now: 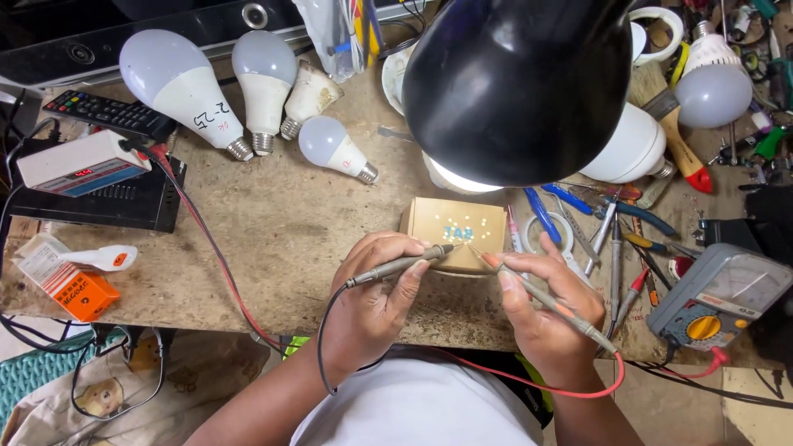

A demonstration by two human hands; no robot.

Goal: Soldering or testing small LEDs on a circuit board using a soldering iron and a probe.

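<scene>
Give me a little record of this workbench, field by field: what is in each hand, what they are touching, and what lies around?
Left hand: holds a black-wired probe, tip on the board
Right hand: holds a red-wired probe, tip on the board
Board: tan square with small dots, some lit
Meter: grey, yellow dial, at right
Lamp: black shade over the board
Bulbs: white, lying at upper left
Hand tools: scattered right of the board
</scene>
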